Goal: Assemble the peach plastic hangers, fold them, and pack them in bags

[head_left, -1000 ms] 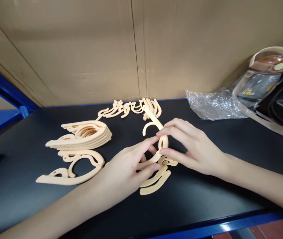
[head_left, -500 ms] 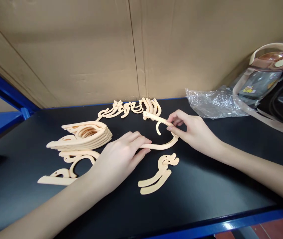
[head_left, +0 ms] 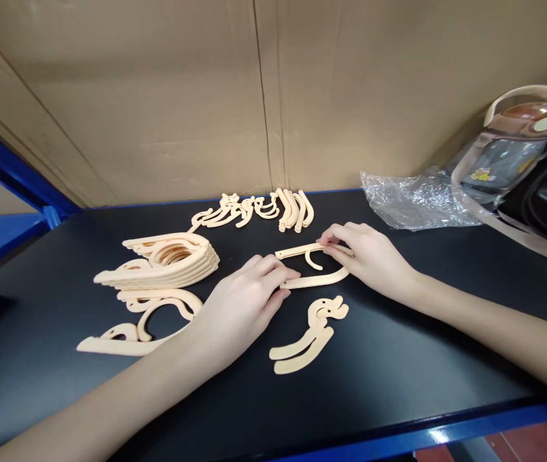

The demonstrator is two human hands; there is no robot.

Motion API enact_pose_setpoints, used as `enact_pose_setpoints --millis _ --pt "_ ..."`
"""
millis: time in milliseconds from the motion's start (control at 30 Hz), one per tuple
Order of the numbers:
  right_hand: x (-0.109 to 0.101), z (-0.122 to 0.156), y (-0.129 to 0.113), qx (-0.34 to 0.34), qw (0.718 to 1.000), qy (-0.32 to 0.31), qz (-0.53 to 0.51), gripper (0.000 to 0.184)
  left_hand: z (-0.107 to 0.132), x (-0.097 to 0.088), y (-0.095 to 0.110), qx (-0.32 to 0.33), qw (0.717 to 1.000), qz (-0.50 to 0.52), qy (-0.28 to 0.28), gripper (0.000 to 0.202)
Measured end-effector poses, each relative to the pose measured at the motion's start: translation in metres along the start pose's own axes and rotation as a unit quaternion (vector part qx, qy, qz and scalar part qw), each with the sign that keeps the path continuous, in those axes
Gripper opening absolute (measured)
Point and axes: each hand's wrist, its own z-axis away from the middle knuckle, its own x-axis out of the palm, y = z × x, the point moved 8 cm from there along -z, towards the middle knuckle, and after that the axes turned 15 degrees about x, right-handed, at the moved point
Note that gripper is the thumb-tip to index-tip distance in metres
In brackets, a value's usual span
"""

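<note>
While left hand [head_left: 247,289] pinches hanger [head_left: 319,280] | right hand [head_left: 374,253] pinches its upper arm [head_left: 298,251]

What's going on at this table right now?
A person holds a beige folding clothes hanger in both hands: the left hand pinches one arm's free end, the right hand grips the opposite, bent end. Loose hanger pieces lie nearer the person on the black tabletop. A stack of similar hangers sits to the left, with more loose parts along the back.

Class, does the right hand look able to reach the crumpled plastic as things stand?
Probably yes: nothing visible stands between the right hand and the crumpled plastic, though that hand holds a cream piece.
</note>
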Motion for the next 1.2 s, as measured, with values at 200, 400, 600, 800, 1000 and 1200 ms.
enact_pose_setpoints --millis 200,400,600,800,1000,1200 --pt "-0.001 0.001 -0.006 -0.032 0.999 -0.003 0.007 0.012 0.000 0.000 -0.001 -0.013 0.999 0.029 -0.002 0.023" --pt "-0.001 0.002 -0.010 -0.049 0.999 -0.004 0.013 0.013 0.001 0.000 -0.001 -0.020 0.999 0.038 -0.004 0.022" --pt "0.000 0.001 -0.009 -0.052 0.999 0.005 0.012 0.013 0.001 0.001 -0.003 -0.019 0.999 0.033 0.004 0.020" --pt "-0.001 0.002 -0.009 -0.054 0.999 0.005 0.008 0.014 0.001 0.000 -0.002 -0.012 0.999 0.034 0.008 0.020" --pt "-0.002 0.002 -0.010 -0.054 0.999 0.006 -0.006 0.013 0.000 0.002 -0.001 -0.003 0.999 0.038 0.009 0.019" --pt "-0.014 0.008 -0.017 -0.058 0.997 0.036 -0.041 0.014 0.002 -0.006 0.003 0.002 0.999 0.034 0.042 0.017"
